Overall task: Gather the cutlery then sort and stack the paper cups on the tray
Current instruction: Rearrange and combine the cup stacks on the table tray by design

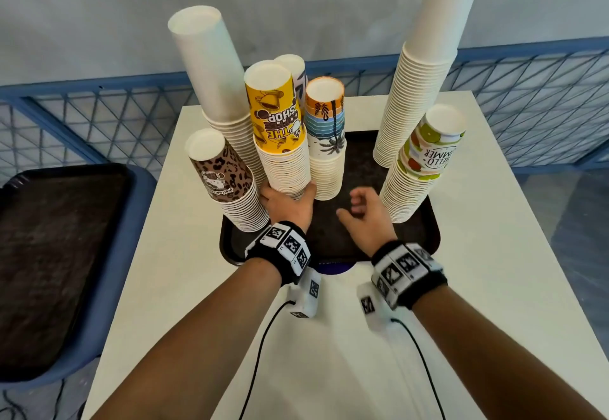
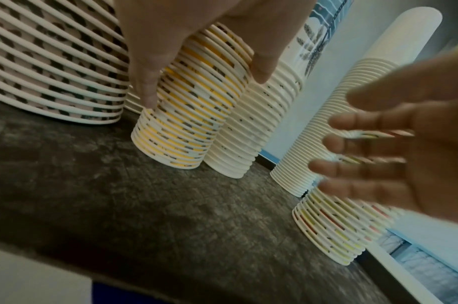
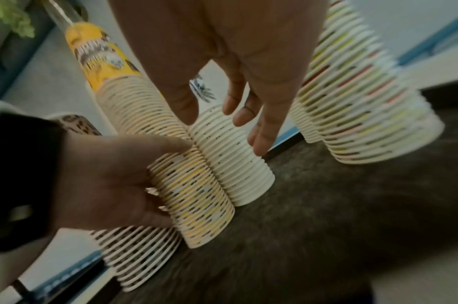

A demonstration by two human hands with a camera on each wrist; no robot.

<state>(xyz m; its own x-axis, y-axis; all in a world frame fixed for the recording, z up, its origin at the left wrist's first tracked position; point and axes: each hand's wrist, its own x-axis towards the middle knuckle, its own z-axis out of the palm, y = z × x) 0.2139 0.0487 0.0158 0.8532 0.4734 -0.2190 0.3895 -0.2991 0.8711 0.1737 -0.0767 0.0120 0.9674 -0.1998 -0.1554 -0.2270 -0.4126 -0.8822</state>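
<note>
A dark tray (image 1: 333, 241) on a white table (image 1: 494, 255) carries several stacks of upturned paper cups. My left hand (image 1: 286, 199) grips the base of the yellow "The Coffee Shop" stack (image 1: 276, 129), thumb and fingers curled round its lower rims (image 2: 175, 139). Touching it on the right stands the palm-tree stack (image 1: 326, 143). My right hand (image 1: 359, 209) hovers over the tray between that stack and the "Hello Summer" stack (image 1: 425, 156), fingers loose and spread, holding nothing. A leopard-print stack (image 1: 224, 172) stands at the left. No cutlery shows.
Two tall plain white stacks (image 1: 214, 67) (image 1: 425, 67) rise at the tray's back left and back right. A second dark tray (image 1: 59, 255) lies on a blue seat to the left. A blue mesh fence (image 1: 99, 116) runs behind the table. Wrist cables trail across the near tabletop.
</note>
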